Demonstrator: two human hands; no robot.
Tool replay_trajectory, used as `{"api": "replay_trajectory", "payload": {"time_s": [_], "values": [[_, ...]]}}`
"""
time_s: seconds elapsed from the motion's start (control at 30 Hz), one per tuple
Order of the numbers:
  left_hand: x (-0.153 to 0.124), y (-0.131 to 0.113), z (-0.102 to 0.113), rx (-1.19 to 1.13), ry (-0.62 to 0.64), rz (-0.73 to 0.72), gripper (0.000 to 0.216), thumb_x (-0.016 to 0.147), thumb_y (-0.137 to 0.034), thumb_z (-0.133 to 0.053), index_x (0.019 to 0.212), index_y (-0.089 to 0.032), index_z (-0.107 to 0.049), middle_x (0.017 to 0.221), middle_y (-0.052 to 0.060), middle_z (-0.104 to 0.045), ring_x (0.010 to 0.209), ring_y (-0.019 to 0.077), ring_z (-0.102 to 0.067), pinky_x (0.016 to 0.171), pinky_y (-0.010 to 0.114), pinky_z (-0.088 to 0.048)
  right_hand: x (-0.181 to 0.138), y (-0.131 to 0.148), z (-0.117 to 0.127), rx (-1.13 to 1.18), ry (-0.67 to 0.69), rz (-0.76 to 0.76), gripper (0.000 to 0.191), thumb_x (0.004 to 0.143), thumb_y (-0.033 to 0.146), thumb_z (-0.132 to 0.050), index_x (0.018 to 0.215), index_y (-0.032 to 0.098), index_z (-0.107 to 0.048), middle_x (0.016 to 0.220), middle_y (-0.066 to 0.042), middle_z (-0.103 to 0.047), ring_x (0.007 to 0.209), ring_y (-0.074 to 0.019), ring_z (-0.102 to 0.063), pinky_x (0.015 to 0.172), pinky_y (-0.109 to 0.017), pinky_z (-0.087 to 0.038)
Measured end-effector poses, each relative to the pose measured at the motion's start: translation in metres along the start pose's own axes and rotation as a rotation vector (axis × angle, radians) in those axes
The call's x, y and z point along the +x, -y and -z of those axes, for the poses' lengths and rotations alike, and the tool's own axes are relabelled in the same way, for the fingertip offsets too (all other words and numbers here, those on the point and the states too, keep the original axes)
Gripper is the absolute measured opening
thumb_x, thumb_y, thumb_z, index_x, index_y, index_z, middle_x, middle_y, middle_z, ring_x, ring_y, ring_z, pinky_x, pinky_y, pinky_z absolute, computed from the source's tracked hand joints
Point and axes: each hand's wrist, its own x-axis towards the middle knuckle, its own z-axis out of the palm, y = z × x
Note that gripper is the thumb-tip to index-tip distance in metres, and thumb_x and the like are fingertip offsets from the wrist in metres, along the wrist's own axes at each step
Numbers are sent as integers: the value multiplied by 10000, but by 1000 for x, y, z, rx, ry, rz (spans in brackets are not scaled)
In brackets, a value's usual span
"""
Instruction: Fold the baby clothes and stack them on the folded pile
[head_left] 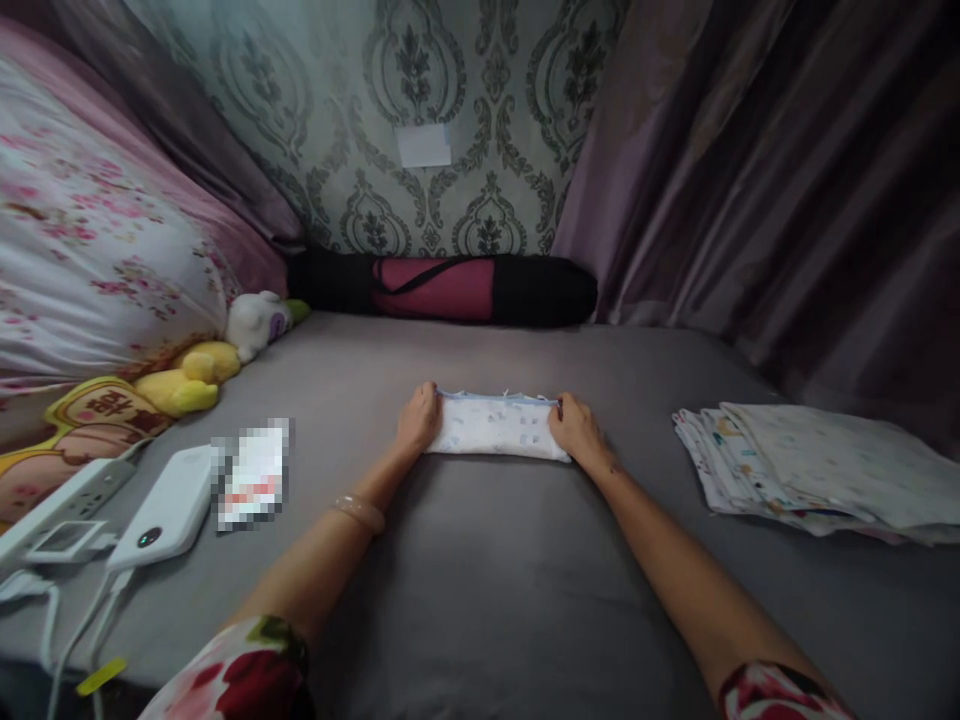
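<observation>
A white cloth (491, 428) with small pale blue prints and a blue edging is folded into a long, narrow rectangle on the grey bed sheet (495, 560). My left hand (420, 415) grips its left end, fingers closed at the upper corner. At the opposite end, my right hand (579, 428) pinches the upper right corner. Both arms stretch forward, and the cloth lies straight between the two hands. Off to the right is a stack of printed cloths (825, 465), spread flat in layers.
On the left lie a white power bank (169, 505) with cables, a power strip (67, 510) and a blurred packet (256, 475). Plush toys (259, 322) rest against a floral pillow (112, 220). A black and maroon long bag (442, 290) lines the wall; curtains (720, 170) hang right.
</observation>
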Motion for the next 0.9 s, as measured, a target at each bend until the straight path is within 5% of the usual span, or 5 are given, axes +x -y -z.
{"api": "replay_trajectory", "payload": {"time_s": [0.27,0.57,0.7,0.9], "values": [[5,3,9,-70,35,32,230,860,-231,-451,1071,-152,-498,1012,143,-617,986,248,-578,872,393,-442,18,-11,3,113,85,104,326,896,371,-480,1124,198,-636,990,-86,-651,892,-196,-598,768,-281,-430],[-6,-9,17,22,23,71,325,874,-236,-457,1169,-101,-474,1107,185,-549,1015,266,-558,879,407,-446,34,-10,5,104,129,433,217,881,233,-515,998,198,-694,1020,-69,-621,954,-192,-504,885,-325,-360],[-13,-28,26,185,-36,-57,326,899,-240,-437,1193,-106,-477,1179,188,-528,1076,284,-523,907,422,-427,33,-9,12,86,155,472,259,912,279,-463,1024,233,-692,1067,-67,-630,988,-215,-493,869,-350,-339],[-26,-65,24,87,103,-366,343,961,-327,-348,1236,-159,-463,1261,127,-541,1167,230,-505,988,369,-400,43,-4,13,53,276,373,292,905,263,-394,908,213,-682,1056,-58,-633,969,-215,-511,856,-342,-361]]}}
